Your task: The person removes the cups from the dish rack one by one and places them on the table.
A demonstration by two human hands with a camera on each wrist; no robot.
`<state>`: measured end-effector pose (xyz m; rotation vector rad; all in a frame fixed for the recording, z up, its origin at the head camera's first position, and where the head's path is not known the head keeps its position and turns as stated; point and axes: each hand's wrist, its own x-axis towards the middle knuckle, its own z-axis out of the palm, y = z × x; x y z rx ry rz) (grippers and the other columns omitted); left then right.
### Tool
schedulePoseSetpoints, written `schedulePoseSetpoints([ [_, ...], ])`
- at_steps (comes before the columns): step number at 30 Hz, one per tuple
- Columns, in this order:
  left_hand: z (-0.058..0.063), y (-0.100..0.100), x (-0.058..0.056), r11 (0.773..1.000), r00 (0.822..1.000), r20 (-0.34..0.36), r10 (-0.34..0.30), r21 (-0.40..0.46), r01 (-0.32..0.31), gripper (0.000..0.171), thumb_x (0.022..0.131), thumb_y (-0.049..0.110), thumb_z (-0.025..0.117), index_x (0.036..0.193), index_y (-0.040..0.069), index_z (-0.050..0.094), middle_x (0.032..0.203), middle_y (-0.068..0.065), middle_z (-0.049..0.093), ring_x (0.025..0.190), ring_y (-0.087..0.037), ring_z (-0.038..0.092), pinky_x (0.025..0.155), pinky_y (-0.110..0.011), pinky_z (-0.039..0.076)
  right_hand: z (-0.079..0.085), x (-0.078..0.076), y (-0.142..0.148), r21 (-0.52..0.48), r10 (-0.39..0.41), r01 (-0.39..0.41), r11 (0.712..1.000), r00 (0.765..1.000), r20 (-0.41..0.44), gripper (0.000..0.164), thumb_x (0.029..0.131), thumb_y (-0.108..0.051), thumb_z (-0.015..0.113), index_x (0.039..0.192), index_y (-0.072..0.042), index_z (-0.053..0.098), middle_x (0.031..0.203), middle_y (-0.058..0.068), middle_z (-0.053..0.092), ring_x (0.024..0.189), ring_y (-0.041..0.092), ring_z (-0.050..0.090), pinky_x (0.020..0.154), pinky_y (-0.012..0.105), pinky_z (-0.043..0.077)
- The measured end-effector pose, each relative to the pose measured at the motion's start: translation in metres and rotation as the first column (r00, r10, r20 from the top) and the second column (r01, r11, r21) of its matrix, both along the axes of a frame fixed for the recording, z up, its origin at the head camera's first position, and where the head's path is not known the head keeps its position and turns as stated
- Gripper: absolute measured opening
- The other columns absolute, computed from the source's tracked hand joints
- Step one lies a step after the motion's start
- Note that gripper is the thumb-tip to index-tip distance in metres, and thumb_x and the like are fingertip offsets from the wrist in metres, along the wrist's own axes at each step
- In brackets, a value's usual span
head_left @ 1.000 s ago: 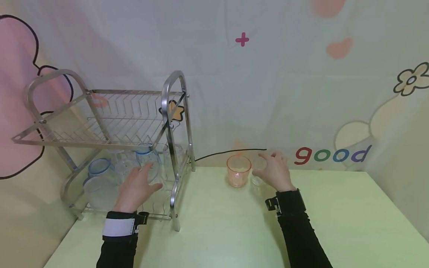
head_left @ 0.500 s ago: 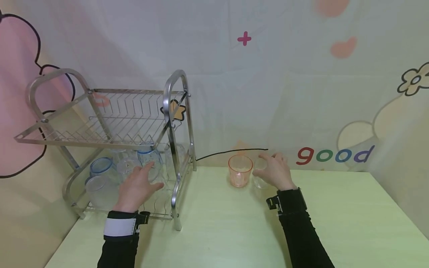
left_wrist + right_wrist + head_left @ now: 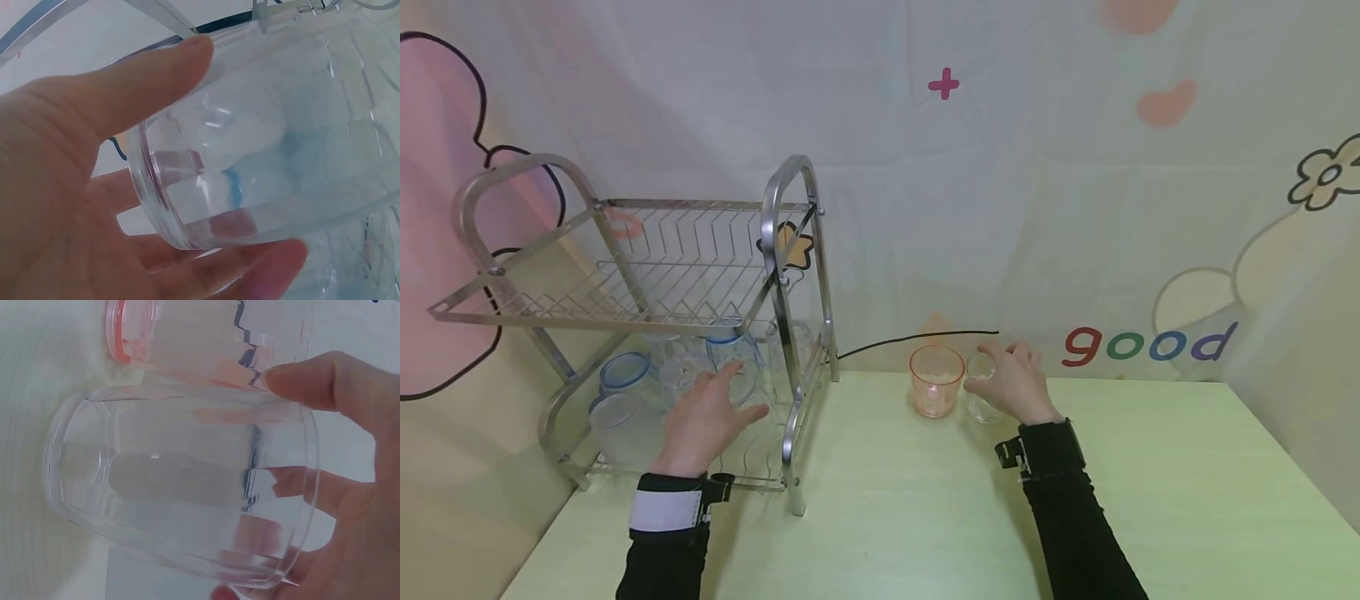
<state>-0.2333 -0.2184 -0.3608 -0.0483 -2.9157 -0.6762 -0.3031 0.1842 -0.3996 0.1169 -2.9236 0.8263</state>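
On the rack's lower tier, my left hand (image 3: 702, 423) holds a clear drinking glass (image 3: 281, 131). In the left wrist view its thumb lies along one side and its fingers along the other, with one end of the glass facing the palm. My right hand (image 3: 1017, 387) is at the back of the table around a clear plastic cup (image 3: 181, 481). The thumb touches that cup near the rim, and the other fingers curl round the far side. The cup stands upright on the table. Close beside it is an upright orange-tinted cup (image 3: 936, 390).
A two-tier metal dish rack (image 3: 786, 333) stands on the left of the pale table (image 3: 895, 500). Several glasses share its lower tier, among them a blue-rimmed glass (image 3: 625, 372) and a frosted cup (image 3: 625, 433). A printed cloth (image 3: 925, 208) hangs behind the table.
Both hands stay almost where they were. Slightly more of the clear cup shows beside the right hand than a second ago. The whole head view shifts a little.
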Motion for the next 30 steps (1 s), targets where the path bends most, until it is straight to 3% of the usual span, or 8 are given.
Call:
schedulePoseSetpoints([
  [3, 0.001, -0.001, 0.000, 1.000, 1.000, -0.019, -0.001, 0.001, 0.002, 0.077, 0.084, 0.040, 0.075, 0.144, 0.004, 0.043, 0.129, -0.036, 0.049, 0.096, -0.050, 0.058, 0.058, -0.053, 0.050, 0.002, 0.002, 0.000, -0.008, 0.008, -0.008, 1.000, 1.000, 0.013, 0.071, 0.084, -0.028, 0.071, 0.146, -0.005, 0.043, 0.134, 0.031, 0.030, 0.123, 0.050, 0.025, 0.088, 0.065, 0.036],
  [5, 0.002, -0.001, 0.001, 1.000, 1.000, -0.028, -0.006, 0.004, 0.006, 0.077, 0.084, 0.040, 0.075, 0.144, 0.003, 0.044, 0.129, -0.036, 0.049, 0.096, -0.049, 0.059, 0.056, -0.050, 0.050, 0.004, 0.002, -0.001, -0.015, 0.016, -0.016, 1.000, 0.999, 0.029, 0.077, 0.084, -0.028, 0.073, 0.149, -0.007, 0.038, 0.146, 0.033, 0.020, 0.132, 0.053, 0.015, 0.094, 0.076, 0.025],
  [7, 0.003, -0.001, 0.002, 1.000, 0.999, -0.034, -0.014, 0.008, 0.014, 0.076, 0.085, 0.040, 0.074, 0.143, 0.003, 0.044, 0.129, -0.035, 0.050, 0.099, -0.050, 0.058, 0.059, -0.052, 0.050, 0.006, 0.003, -0.001, -0.010, 0.024, -0.024, 1.000, 0.999, 0.040, 0.085, 0.083, -0.029, 0.076, 0.152, -0.009, 0.032, 0.153, 0.033, 0.008, 0.138, 0.055, 0.004, 0.095, 0.083, 0.012],
  [9, 0.005, -0.001, 0.003, 1.000, 0.999, -0.037, -0.021, 0.018, 0.022, 0.075, 0.085, 0.040, 0.074, 0.143, 0.003, 0.044, 0.130, -0.035, 0.050, 0.103, -0.051, 0.056, 0.065, -0.058, 0.051, 0.009, 0.004, 0.000, 0.006, 0.029, -0.029, 1.000, 0.999, 0.041, 0.090, 0.082, -0.032, 0.078, 0.154, -0.010, 0.028, 0.156, 0.031, 0.003, 0.139, 0.055, 0.000, 0.094, 0.084, 0.006],
  [16, 0.012, -0.004, 0.005, 0.996, 0.997, -0.035, -0.062, 0.068, 0.065, 0.075, 0.088, 0.040, 0.070, 0.145, 0.001, 0.041, 0.137, -0.031, 0.048, 0.120, -0.051, 0.047, 0.087, -0.068, 0.042, 0.025, 0.009, 0.007, 0.067, 0.024, -0.024, 0.997, 1.000, -0.007, 0.097, 0.079, -0.040, 0.080, 0.154, -0.010, 0.025, 0.154, 0.033, 0.009, 0.138, 0.056, 0.006, 0.094, 0.084, 0.010],
  [20, 0.017, -0.004, 0.006, 0.992, 0.995, -0.058, -0.084, 0.087, 0.089, 0.075, 0.089, 0.040, 0.070, 0.145, 0.000, 0.041, 0.140, -0.029, 0.046, 0.123, -0.049, 0.046, 0.088, -0.066, 0.043, 0.035, 0.013, 0.013, 0.070, 0.021, -0.020, 0.997, 1.000, -0.022, 0.096, 0.080, -0.042, 0.078, 0.153, -0.010, 0.026, 0.153, 0.033, 0.012, 0.136, 0.056, 0.009, 0.093, 0.084, 0.014],
  [30, 0.032, -0.009, 0.021, 0.990, 0.994, -0.066, -0.085, 0.107, 0.092, 0.079, 0.089, 0.048, 0.068, 0.148, 0.005, 0.037, 0.134, -0.028, 0.049, 0.106, -0.041, 0.058, 0.078, -0.057, 0.050, 0.054, 0.027, 0.020, 0.057, 0.029, -0.027, 0.998, 0.999, -0.043, 0.095, 0.081, -0.044, 0.076, 0.154, -0.010, 0.026, 0.153, 0.033, 0.013, 0.136, 0.055, 0.009, 0.094, 0.082, 0.015],
])
